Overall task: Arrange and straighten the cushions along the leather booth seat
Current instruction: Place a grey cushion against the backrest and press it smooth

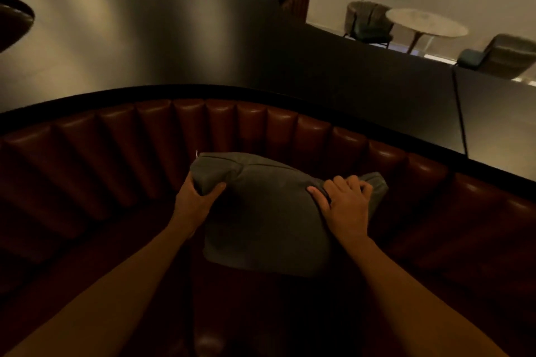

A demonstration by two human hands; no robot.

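A grey-green cushion (266, 220) stands on the curved brown leather booth seat, leaning toward the channelled backrest (116, 148). My left hand (194, 203) grips the cushion's upper left corner, thumb in front and fingers behind. My right hand (345, 206) presses on the upper right edge with its fingers curled over the top, denting the fabric. The cushion's lower edge rests on the dark seat (130, 255). No other cushion is in view.
A wide dark ledge (232, 52) runs behind the backrest top. Beyond it at the far right stand a round pale table (426, 22) and two upholstered chairs (368, 23). The booth curves away left and right in dim light.
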